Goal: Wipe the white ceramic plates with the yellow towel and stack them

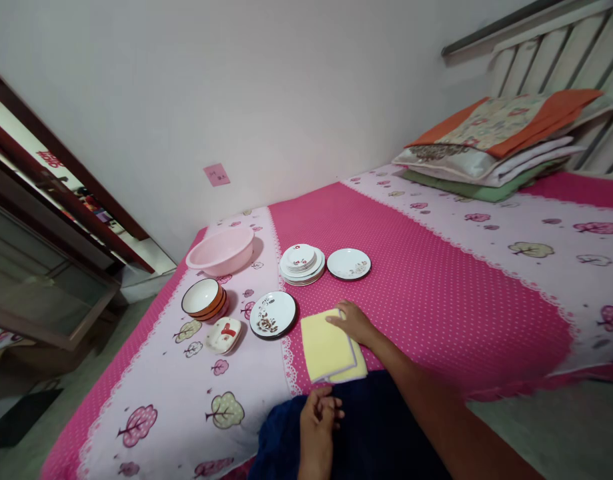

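Observation:
My right hand [353,322] lies with its fingers flat on the far corner of a folded yellow cloth [326,347] on the pink bedspread [436,293]. My left hand [320,408] rests on my dark blue lap at the bed's near edge, its fingers curled in with nothing visible in them. Left of the cloth sits a flowered plate with a dark rim [273,314]. Beyond it stand a stack of white plates [301,263] and a single white plate [349,263].
A pink basin [220,251] sits near the wall. In front of it are stacked orange bowls [203,299] and a small dish with a red mark [224,333]. Folded bedding and pillows [491,143] lie at the headboard on the far right. A dark wooden cabinet [46,267] stands to the left.

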{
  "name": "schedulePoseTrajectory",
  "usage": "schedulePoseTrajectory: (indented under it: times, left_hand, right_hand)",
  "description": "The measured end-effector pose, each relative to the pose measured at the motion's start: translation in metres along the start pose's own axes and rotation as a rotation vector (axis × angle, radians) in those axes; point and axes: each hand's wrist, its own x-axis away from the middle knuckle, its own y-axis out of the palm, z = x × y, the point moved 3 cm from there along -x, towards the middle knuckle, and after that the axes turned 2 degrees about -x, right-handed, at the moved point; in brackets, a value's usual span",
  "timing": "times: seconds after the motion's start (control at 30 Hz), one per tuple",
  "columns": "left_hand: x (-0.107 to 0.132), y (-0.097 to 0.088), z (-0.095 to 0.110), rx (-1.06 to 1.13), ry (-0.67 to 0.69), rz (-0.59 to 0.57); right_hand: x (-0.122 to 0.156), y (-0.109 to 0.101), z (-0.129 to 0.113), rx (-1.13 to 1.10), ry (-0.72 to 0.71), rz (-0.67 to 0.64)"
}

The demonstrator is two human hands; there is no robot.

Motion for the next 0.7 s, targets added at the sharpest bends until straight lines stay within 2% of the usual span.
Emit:
schedulePoseTrajectory:
  times: [0.13, 0.23, 0.37, 0.43, 0.53, 0.7]
  left_hand:
    - [-0.015, 0.001, 0.012, 0.077, -0.025, 0.031]
    - [-0.023, 0.006, 0.019, 0.120, -0.013, 0.063]
    - [-0.031, 0.016, 0.026, 0.131, 0.066, 0.144]
    - [-0.035, 0.021, 0.029, 0.122, 0.100, 0.185]
    - [-0.040, 0.028, 0.032, 0.096, 0.118, 0.235]
    - [-0.043, 0.033, 0.030, 0.070, 0.091, 0.313]
  right_hand:
    - [0.008, -0.018, -0.002, 0.076, 0.068, 0.176]
    - [0.033, -0.029, -0.023, 0.114, -0.001, 0.247]
    - [0.079, -0.020, -0.064, 0.125, -0.209, 0.074]
    - [0.096, -0.013, -0.075, 0.149, -0.254, 0.024]
    - [0.103, -0.006, -0.077, 0.190, -0.273, 0.013]
    - [0.093, -0.001, -0.068, 0.212, -0.307, 0.005]
